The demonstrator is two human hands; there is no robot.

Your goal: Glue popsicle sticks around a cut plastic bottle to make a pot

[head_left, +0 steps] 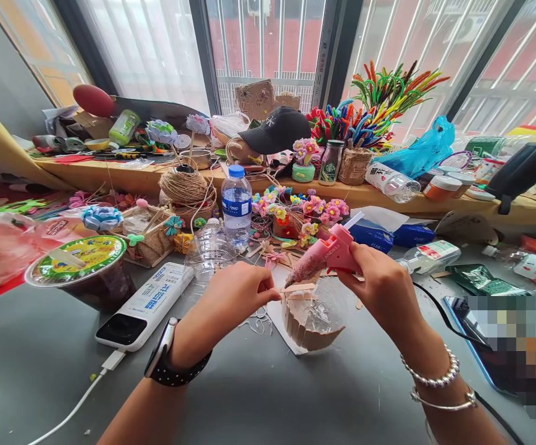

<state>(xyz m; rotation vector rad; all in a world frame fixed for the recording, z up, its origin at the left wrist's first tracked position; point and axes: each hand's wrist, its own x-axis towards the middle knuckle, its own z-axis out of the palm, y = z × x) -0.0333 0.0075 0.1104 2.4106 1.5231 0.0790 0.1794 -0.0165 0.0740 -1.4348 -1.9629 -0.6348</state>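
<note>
My right hand point(376, 281) is wrapped round a pink hot glue gun point(326, 254), tilted with its nozzle down to the left. Between the thumb and fingers of my left hand point(244, 287) is the end of a thin wooden craft stick point(297, 288). The nozzle tip is at the stick; whether they touch I cannot tell. Just below stands a round, clear plastic piece with wooden sticks along its side, a small craft bowl point(309, 327). It sits partly on a white sheet point(277, 315). Strings of glue lie beside the sheet.
A power bank point(157, 303) with a white cable and a lidded cup point(96, 284) stand at left. A water bottle point(236, 207) and pipe-cleaner flowers point(296, 207) are behind. A phone point(467, 327) and black cord lie at right. The windowsill point(142, 179) is cluttered.
</note>
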